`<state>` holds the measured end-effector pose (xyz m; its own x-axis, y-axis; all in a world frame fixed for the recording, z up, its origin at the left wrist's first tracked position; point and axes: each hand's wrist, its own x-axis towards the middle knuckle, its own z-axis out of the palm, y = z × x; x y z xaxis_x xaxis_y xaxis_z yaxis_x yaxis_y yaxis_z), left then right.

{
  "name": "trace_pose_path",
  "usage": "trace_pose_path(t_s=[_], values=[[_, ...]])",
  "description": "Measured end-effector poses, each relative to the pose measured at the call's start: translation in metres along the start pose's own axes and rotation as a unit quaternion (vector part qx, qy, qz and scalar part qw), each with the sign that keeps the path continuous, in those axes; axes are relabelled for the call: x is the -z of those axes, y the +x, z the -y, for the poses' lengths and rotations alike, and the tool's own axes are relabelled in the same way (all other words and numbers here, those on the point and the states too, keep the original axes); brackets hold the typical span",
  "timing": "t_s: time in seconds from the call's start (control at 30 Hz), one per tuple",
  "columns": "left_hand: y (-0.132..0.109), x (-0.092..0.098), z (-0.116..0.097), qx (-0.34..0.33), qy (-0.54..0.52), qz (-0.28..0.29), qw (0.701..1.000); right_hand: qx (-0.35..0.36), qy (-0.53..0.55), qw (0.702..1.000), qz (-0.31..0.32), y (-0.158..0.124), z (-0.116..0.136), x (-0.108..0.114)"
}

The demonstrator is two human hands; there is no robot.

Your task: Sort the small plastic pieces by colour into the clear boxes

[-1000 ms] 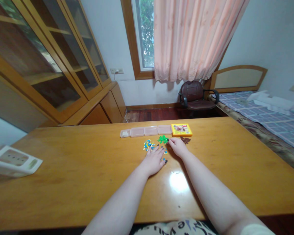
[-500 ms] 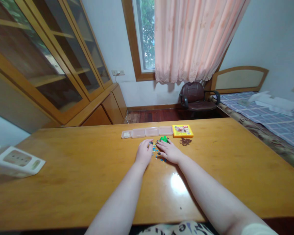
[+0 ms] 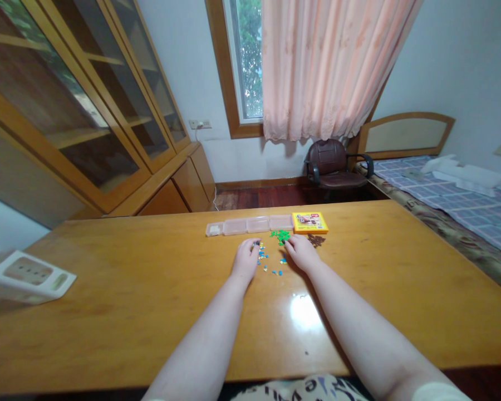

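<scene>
The small green pieces (image 3: 280, 236) lie in a loose heap on the wooden table (image 3: 129, 289), just in front of the row of clear trays (image 3: 258, 224). The right hand (image 3: 303, 253) is at the near right edge of this heap, with its fingers bent down; whether they pinch a piece, I cannot tell. On the left side, blue and yellow pieces (image 3: 262, 255) are scattered, and a few others lie nearer to the person. The left hand (image 3: 245, 260) is beside them, its fingers curved and close together; the fingertips are partly hidden, so I cannot tell if something is held. The brown pieces (image 3: 317, 240) make another heap, partly behind the right hand. Behind them, a yellow box (image 3: 310, 222) lies flat at the right end of the trays. Farther away, beyond the table, there is a dark red chair (image 3: 329, 162), beside a bed (image 3: 455, 184).
</scene>
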<state>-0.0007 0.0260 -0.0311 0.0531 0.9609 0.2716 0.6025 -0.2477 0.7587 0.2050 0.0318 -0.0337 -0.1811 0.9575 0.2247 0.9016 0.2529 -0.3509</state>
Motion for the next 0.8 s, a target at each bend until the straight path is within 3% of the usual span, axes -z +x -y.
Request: trace_pose_path(t_s=[0.23,0.43,0.67,0.8], values=[[0.002,-0.003,0.007,0.006,-0.051,-0.02,0.998,0.048,0.023,0.998,-0.024,0.004,-0.002,-0.003],[0.003,-0.004,0.013,0.008,-0.068,-0.032,0.997,0.13,0.027,0.99,0.036,-0.001,0.008,0.001],[0.003,-0.005,0.012,0.014,-0.075,-0.029,0.997,0.11,0.055,0.992,0.006,0.0,0.006,-0.002],[0.005,-0.004,0.012,0.013,-0.083,-0.037,0.996,0.145,0.032,0.989,0.022,-0.002,0.015,-0.005]])
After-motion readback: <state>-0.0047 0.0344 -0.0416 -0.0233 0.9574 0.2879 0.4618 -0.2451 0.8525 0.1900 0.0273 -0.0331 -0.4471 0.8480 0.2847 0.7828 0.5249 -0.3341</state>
